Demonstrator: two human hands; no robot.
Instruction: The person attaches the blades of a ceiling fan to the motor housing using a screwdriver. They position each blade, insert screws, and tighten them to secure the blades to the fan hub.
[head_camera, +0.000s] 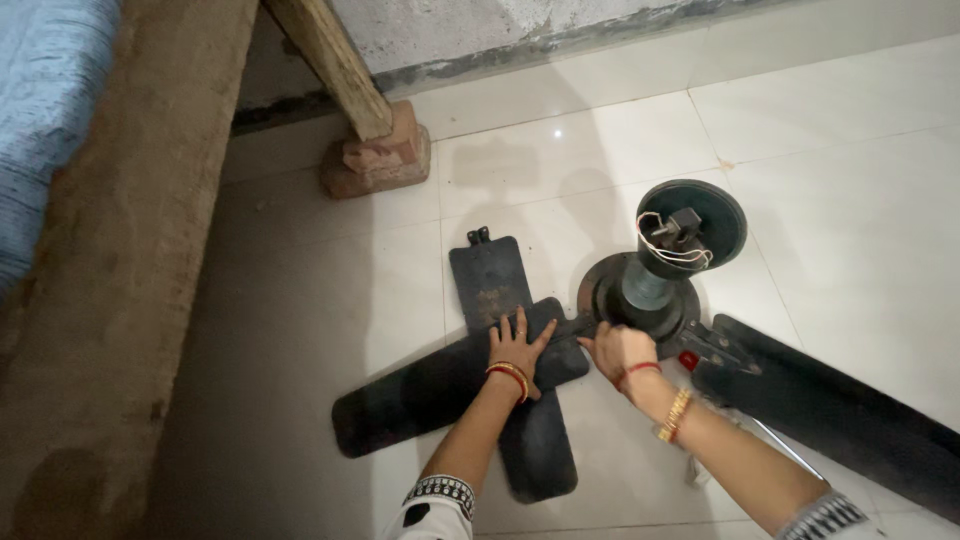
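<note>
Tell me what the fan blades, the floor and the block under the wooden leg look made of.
Fan blades: likely painted sheet metal, thin, flat, matte black with rusty patches. Floor: glazed white tile, glossy with grout lines. Block: probably brick, reddish, rough, chipped.

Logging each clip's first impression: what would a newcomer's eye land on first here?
A dismantled black ceiling fan lies on the white tiled floor at centre, its motor upright. The left hand presses flat on two crossed loose blades; the right hand is at the motor's base. A brick props a wooden post at upper left.
</note>
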